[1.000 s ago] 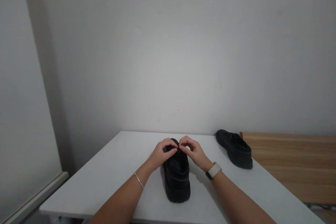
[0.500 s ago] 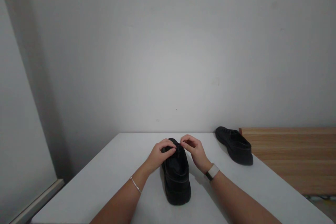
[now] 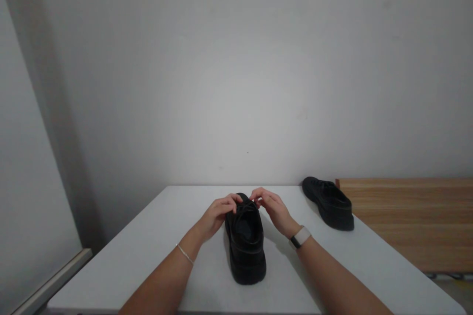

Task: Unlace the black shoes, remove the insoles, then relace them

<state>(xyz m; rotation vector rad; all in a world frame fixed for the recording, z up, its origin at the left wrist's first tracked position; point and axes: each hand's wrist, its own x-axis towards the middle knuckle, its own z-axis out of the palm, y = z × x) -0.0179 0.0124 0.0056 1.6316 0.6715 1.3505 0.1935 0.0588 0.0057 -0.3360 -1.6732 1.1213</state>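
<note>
Black and laced, a shoe [image 3: 248, 267] sits upright on a white table [image 3: 148, 266], its heel toward the near edge and its toe pointing to the far wall [image 3: 236, 83]. A person's left hand [image 3: 217, 212], fingers curved, reaches in at the left side of the laces [image 3: 244, 209]; the right hand [image 3: 275, 209] arches in from the right, fingertips drawn close together — whether either one pinches a lace cannot be told. A thin bracelet [image 3: 185, 254] circles the left wrist, a pale band [image 3: 303, 235] the right. At the table's far right stands a second black shoe [image 3: 334, 215] — just beside a wood-grain panel [image 3: 399, 221].
</note>
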